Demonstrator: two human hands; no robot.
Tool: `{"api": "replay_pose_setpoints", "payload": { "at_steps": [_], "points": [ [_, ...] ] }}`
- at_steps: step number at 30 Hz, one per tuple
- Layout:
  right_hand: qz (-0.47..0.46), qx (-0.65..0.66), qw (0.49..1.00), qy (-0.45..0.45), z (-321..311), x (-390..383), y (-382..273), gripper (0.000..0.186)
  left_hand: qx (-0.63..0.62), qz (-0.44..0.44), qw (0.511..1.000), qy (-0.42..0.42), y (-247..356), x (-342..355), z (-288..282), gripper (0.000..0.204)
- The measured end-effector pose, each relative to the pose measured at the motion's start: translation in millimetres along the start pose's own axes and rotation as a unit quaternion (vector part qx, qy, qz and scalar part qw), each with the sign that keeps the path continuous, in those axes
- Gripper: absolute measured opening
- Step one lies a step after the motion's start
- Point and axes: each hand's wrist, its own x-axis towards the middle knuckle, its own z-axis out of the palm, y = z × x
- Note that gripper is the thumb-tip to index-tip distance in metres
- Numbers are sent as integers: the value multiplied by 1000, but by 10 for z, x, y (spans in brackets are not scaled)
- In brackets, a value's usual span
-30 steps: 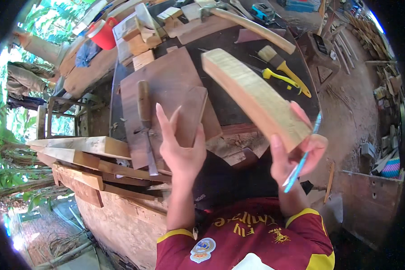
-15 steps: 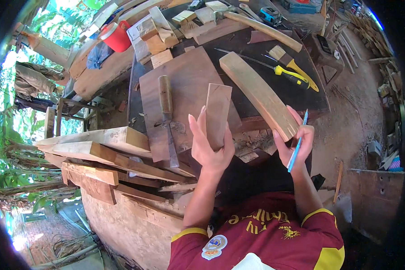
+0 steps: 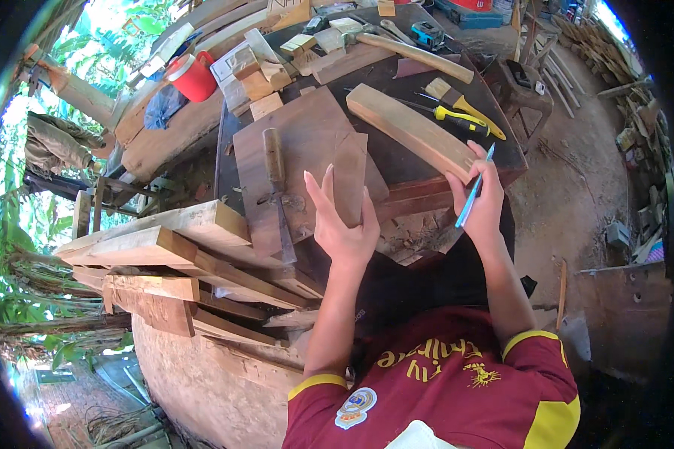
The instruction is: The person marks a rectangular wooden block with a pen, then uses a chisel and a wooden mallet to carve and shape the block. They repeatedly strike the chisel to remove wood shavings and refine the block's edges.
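Note:
My left hand [image 3: 342, 224] grips a small thin brown board [image 3: 350, 168] by its lower end, over a larger square brown board [image 3: 299, 112] on the dark tabletop. A chisel with a wooden handle [image 3: 273, 161] lies on that square board, just left of my left hand. My right hand [image 3: 481, 196] holds a long pale wood block [image 3: 404, 127] by its near end, along with a light blue pen or pencil [image 3: 472, 194] across the fingers. Beside the block lie a yellow-handled screwdriver [image 3: 457, 120] and a paintbrush [image 3: 479, 120].
Stacked beams [image 3: 150, 247] stand at the lower left. Wood offcuts [image 3: 254, 71], a long wooden-handled hammer [image 3: 419, 56] and a blue power tool or tape [image 3: 427, 34] crowd the table's back. A red jug [image 3: 191, 78] sits upper left; a stool with a phone [image 3: 520, 82] is at the right.
The block and pen in my right hand moved up, toward the tabletop. My left hand shifted right and slightly up with the small board, now separated in view from the square board.

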Motion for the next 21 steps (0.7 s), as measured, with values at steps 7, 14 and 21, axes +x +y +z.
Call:
{"api": "replay_pose_setpoints", "payload": {
  "at_steps": [7,14,21],
  "points": [
    [-12,10,1000,-10,43,78,132,36,16,-84,996,-39,92,79,-30,99],
    [-7,34,999,-1,99,38,236,38,-37,-157,978,-129,204,247,-136,109],
    [-27,57,998,7,155,-5,299,38,-208,-138,928,-277,183,227,-317,115]
  ]
}}
